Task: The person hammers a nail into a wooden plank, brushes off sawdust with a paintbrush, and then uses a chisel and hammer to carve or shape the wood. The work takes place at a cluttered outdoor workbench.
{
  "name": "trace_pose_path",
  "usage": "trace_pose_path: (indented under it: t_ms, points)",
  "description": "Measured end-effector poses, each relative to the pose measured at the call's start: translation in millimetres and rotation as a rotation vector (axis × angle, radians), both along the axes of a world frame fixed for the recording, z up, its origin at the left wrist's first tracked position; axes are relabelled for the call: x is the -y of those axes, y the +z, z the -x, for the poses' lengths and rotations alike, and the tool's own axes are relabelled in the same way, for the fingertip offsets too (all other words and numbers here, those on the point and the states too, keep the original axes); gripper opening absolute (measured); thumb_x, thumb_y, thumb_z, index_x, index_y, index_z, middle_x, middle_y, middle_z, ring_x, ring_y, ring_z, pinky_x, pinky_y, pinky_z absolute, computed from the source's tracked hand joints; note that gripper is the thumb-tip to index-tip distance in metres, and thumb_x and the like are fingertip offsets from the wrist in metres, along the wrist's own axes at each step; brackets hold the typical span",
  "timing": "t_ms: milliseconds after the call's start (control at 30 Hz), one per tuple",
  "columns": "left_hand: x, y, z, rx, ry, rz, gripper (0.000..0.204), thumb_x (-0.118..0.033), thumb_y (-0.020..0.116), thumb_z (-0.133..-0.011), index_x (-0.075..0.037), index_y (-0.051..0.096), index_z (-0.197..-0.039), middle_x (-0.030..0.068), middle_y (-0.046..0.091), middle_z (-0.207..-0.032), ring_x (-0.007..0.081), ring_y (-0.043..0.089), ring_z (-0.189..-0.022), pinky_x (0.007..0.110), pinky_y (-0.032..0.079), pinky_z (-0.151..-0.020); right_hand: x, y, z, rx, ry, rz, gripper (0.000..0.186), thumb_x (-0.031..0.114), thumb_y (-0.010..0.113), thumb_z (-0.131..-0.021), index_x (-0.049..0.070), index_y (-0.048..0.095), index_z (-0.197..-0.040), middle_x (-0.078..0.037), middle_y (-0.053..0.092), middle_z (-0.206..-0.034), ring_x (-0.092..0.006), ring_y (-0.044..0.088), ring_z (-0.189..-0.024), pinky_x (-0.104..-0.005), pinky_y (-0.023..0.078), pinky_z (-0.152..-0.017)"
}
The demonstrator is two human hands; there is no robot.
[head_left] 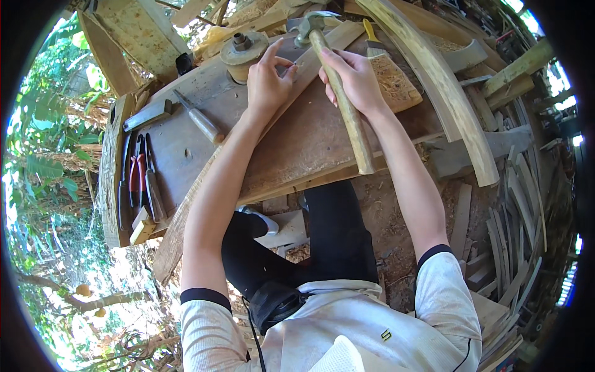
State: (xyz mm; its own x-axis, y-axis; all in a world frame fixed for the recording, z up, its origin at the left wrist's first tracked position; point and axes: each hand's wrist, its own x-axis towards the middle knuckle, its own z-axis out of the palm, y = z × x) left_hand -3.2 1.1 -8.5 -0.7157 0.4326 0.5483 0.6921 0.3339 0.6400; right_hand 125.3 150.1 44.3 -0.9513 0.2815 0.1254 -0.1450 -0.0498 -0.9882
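At the left of the bench (176,152), red-handled pliers (142,170) lie beside other hand tools, with a chisel (204,126) nearby. A long plank (170,253) slants under my left forearm. My left hand (268,88) is half curled over the plank, thumb near the fingers; I cannot tell whether they pinch anything. My right hand (358,77) wraps the hammer (354,130) just below its head, above the bench. Farther right is a yellow-handled brush (370,31).
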Motion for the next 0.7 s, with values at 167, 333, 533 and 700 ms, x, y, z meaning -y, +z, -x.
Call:
trace_pose_path:
  t_ms: [167, 333, 533, 700]
  points:
    - [-0.4, 0.9, -1.4, -0.010, -0.006, -0.008, 0.066, -0.014, 0.081, -0.081, -0.006, 0.057, -0.142, 0.0031, 0.079, -0.088, 0.0160, 0.063, -0.060, 0.032, 0.052, -0.063, 4.6, 1.4, -7.0, 0.105, 0.037, -0.042, 0.039, 0.035, 0.058, -0.105, 0.000, 0.064, -0.089, -0.005, 0.060, -0.069, -0.0136, 0.059, -0.047, -0.0283, 0.044, -0.044]
    - [-1.9, -0.5, -2.0, 0.018, -0.007, 0.001, 0.066, -0.015, 0.082, -0.080, -0.007, 0.058, -0.142, 0.0033, 0.079, -0.089, 0.0154, 0.062, -0.059, 0.031, 0.052, -0.062, 10.0, -1.7, -11.0, 0.066, -0.002, -0.011, 0.038, 0.034, 0.058, -0.105, 0.000, 0.063, -0.090, -0.005, 0.060, -0.069, -0.0139, 0.059, -0.046, -0.0294, 0.044, -0.042]
    - [0.9, -1.6, 1.8, -0.003, 0.002, -0.001, 0.065, -0.014, 0.082, -0.081, -0.007, 0.058, -0.141, 0.0040, 0.079, -0.088, 0.0145, 0.061, -0.057, 0.031, 0.051, -0.060, 12.1, -6.8, -4.7, 0.069, 0.007, -0.055, 0.040, 0.035, 0.057, -0.105, 0.000, 0.062, -0.085, -0.005, 0.060, -0.069, -0.0140, 0.058, -0.046, -0.0300, 0.044, -0.041]
    - [-0.2, -0.4, -0.7, 0.014, -0.018, -0.011, 0.058, -0.012, 0.080, -0.082, -0.006, 0.061, -0.136, 0.0042, 0.079, -0.088, 0.0135, 0.061, -0.057, 0.030, 0.051, -0.060, -4.8, -6.3, 7.1, 0.103, 0.019, -0.039, 0.039, 0.035, 0.058, -0.105, 0.001, 0.062, -0.087, -0.005, 0.060, -0.070, -0.0143, 0.058, -0.046, -0.0302, 0.044, -0.042]
